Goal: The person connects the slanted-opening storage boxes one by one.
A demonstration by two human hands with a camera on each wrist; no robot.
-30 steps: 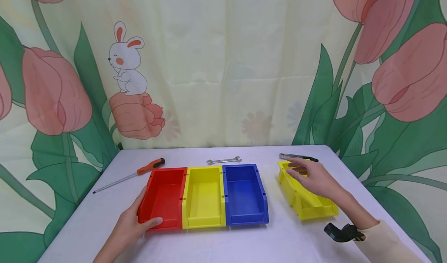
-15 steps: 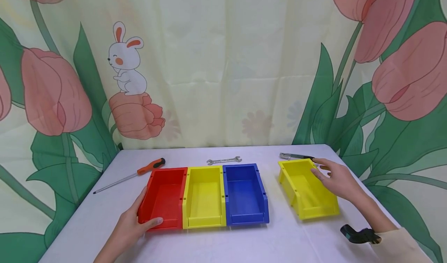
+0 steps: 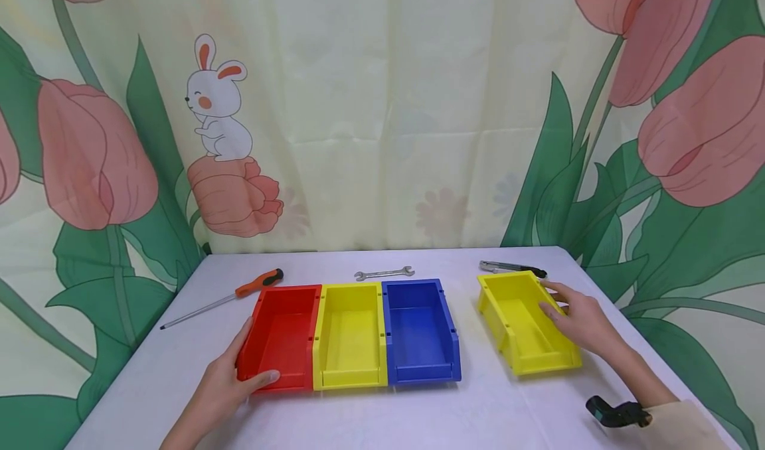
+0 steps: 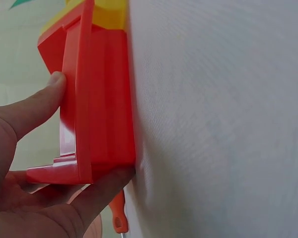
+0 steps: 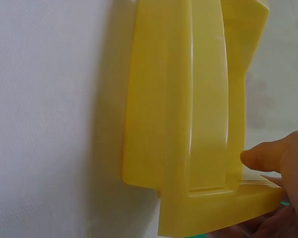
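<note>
My left hand [image 3: 222, 377] grips the red storage bin [image 3: 285, 337] at its near left corner, with the thumb over the front and the fingers along the left side. A yellow bin [image 3: 349, 334] and a blue bin [image 3: 420, 330] stand beside it in one row, sides touching. Apart to the right, a second yellow bin [image 3: 528, 327] sits slightly turned on the table. At its right wall is my right hand [image 3: 582, 320], thumb [image 5: 263, 156] over the rim and fingers outside, pinching the wall. The fingers are partly hidden behind the bin in the right wrist view.
An orange-and-black screwdriver [image 3: 257, 284] lies at the back left. Behind the row lies a double open-ended wrench [image 3: 384, 274]. A metal tool with a black handle [image 3: 512, 268] lies behind the separate yellow bin. A printed curtain [image 3: 382, 138] hangs behind the white table [image 3: 382, 423].
My right hand has moved from above the separate yellow bin to the right and down, onto its right wall. The left hand and the row of bins stay in place.
</note>
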